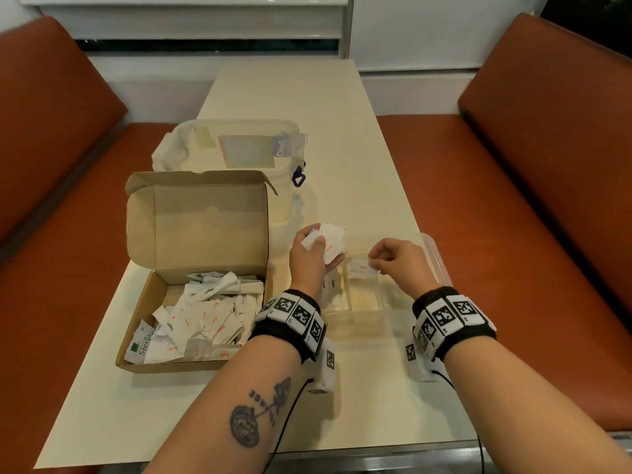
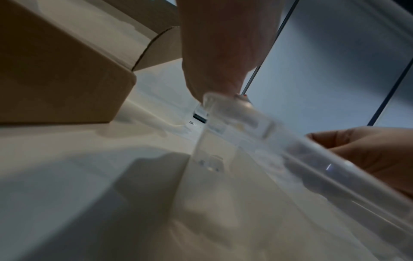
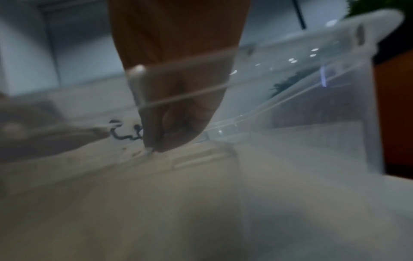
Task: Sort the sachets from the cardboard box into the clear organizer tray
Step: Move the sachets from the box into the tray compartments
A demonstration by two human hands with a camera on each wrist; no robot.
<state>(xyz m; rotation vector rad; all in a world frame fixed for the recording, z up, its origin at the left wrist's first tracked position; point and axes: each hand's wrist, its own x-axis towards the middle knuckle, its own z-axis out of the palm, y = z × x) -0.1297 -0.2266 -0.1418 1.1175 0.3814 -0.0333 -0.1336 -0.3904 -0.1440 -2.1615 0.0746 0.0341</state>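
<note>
My left hand (image 1: 309, 260) grips a light, limp, slippery bundle of sachets (image 1: 328, 242) while my right hand's (image 1: 396, 263) fingers (image 1: 374, 260) pinch one sachet (image 1: 362, 268) by its edge over the tray (image 1: 434, 254), at 3 o'clock from the box (image 1: 191, 268).

open brown cardboard box (image 1: 191, 268) crowds 9 o'clock, raised flap blocks reach; big clear plastic tub (image 1: 236, 148) at 11; cream tabletop (image 1: 290, 94) free at 12.

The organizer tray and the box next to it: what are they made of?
Organizer tray: apparently clear, glossy plastic; the table shows through its walls. Cardboard box: matte brown cardboard with folded flaps, the lid standing open.
</note>
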